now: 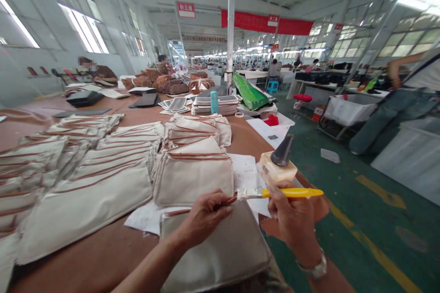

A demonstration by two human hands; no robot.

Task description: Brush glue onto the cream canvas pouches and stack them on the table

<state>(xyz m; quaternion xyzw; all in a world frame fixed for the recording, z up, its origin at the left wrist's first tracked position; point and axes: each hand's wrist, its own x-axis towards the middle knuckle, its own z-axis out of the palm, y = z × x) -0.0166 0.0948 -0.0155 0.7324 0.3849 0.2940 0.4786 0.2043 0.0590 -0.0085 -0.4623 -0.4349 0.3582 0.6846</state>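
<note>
My right hand (290, 213) grips a paintbrush (292, 192) by its yellow handle, with the whitish bristles pointing left. Pinched in my left hand (208, 215) is a small brown strip (231, 200), and the brush tip touches or nearly touches its end. Below both hands lies a beige fabric panel (213, 247) with brown trim at its top edge. Just behind it stands a stack of similar beige panels (194, 178). A cream glue container (278, 168) with a black cone-shaped top sits beyond my right hand.
Rows of overlapping beige panels (99, 192) cover the left of the brown table (137, 247). A turquoise bottle (214, 102), a green bag (250, 94) and brown bundles (172, 83) stand farther back. At the right are a white bin (350, 109) and a standing person (392, 105).
</note>
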